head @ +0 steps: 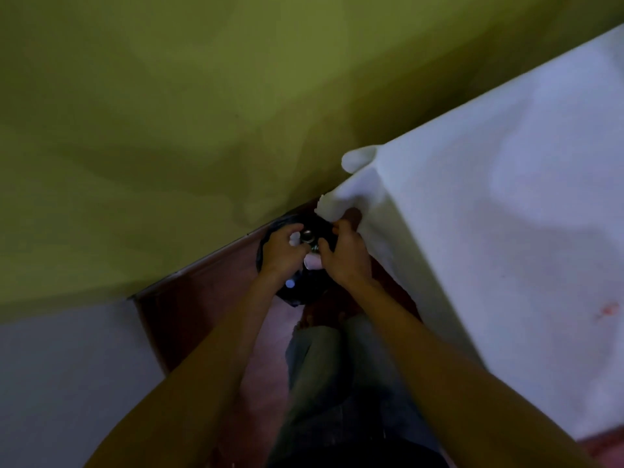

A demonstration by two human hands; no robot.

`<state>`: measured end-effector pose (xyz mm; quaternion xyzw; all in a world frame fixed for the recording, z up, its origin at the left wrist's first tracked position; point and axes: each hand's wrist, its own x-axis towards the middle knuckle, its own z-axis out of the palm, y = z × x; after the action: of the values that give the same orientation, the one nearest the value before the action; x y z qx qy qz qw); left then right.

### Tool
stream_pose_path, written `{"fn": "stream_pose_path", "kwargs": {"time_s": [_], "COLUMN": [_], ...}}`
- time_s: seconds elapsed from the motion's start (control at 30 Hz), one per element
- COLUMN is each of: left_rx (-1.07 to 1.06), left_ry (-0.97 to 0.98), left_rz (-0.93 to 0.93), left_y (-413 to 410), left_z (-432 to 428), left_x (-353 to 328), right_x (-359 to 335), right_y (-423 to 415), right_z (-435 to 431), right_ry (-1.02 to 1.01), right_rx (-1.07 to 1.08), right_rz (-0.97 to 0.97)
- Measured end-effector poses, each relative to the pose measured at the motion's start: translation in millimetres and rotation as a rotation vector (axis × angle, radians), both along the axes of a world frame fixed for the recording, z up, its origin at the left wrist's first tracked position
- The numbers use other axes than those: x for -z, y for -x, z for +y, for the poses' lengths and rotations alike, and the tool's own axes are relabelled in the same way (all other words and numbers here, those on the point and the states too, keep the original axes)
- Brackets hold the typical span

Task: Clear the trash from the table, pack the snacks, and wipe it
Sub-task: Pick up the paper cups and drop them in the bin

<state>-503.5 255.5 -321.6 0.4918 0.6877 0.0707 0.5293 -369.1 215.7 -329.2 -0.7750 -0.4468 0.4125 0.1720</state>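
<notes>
A black bin lined with a dark bag [297,292] stands on the floor in the corner beside the table. Both my hands are over its mouth. My left hand [282,251] and my right hand [344,255] are closed around a small bundle of trash: white crumpled paper [312,263] and a shiny can top [308,237] between them. The table [489,214], covered in a white cloth, fills the right side; a red stain [607,310] marks the cloth near its right edge.
A yellow-green wall [169,113] runs behind the bin, with a brown skirting board [202,265] at its foot. A pale wall panel [67,383] sits at the lower left. My legs [324,366] stand on the reddish floor between wall and table.
</notes>
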Motion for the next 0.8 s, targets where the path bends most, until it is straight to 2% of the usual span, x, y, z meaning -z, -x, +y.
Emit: {"fn": "stream_pose_path", "kwargs": {"time_s": [0.17, 0.37, 0.63, 0.8], "left_rx": [0.028, 0.067, 0.251, 0.477], "left_ry": [-0.029, -0.066, -0.093, -0.145], "left_rz": [-0.014, -0.121, -0.238, -0.267], "left_y": [-4.7, -23.6, -72.1, -131.9], "left_z": [-7.9, -25.7, -73.3, -109.9], "left_x": [-73.5, -146.6, -200.7, -232.6], "right_x": [-78.4, -155.8, -223.3, -241.4], "right_y": [-8.0, -20.9, -58.5, -91.1], "right_z": [-9.5, -36.5, -110.0, -167.1], "right_ry": [-0.096, -0.163, -0.299, -0.296], "right_rx": [0.009, 0.093, 0.424, 0.655], "right_rz": [-0.050, -0.085, -0.075, -0.127]}}
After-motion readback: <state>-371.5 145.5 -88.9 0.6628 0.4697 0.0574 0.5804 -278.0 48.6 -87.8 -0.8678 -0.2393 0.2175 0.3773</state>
